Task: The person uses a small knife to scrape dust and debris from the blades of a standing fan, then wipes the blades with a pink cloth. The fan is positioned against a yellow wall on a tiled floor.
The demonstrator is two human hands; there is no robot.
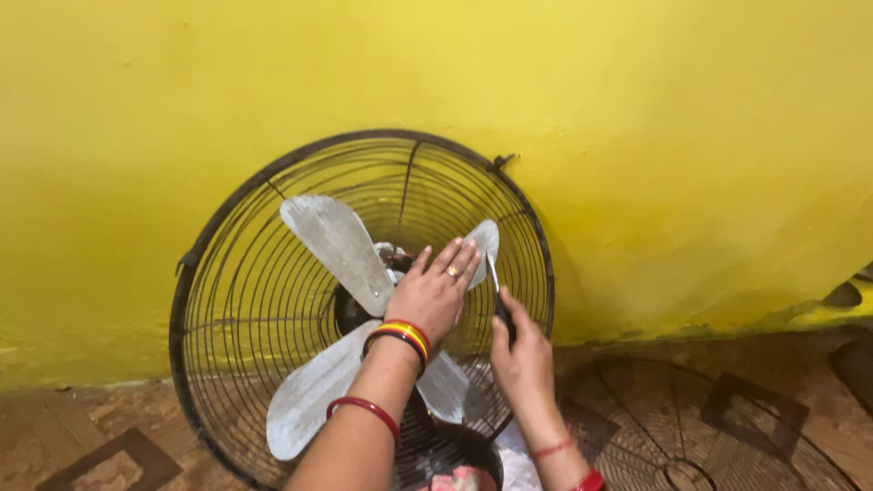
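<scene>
- Floor (82,427): brown, worn and patchy, running along the foot of the yellow wall (637,109) at the far left.
- Rear fan guard (238,300): a round, dark wire cage leaning upright against the wall, its front open to the camera.
- Fan blades (332,241): 4 dull grey metal blades inside the guard; the upper-left and lower-left blades are fully exposed, the 2 on the right are partly covered by the hands.
- Left hand (435,293): laid flat over the hub at the centre of the blades, fingers spread apart and pressing on the upper-right blade; not clamped on anything. A ring shows on 1 finger; red, yellow and dark bangles sit at the wrist.
- Screwdriver (496,289): thin metal shaft with a dark handle, tip pointing up toward the upper-right blade, just beside the left hand's fingers.
- Right hand (520,359): fingers closed firmly around the screwdriver handle, just right of the hub; red thread and a red bangle at the wrist.
- Front fan guard (691,427): a 2nd round wire grille lying flat on the floor at the right, apart from the fan.
</scene>
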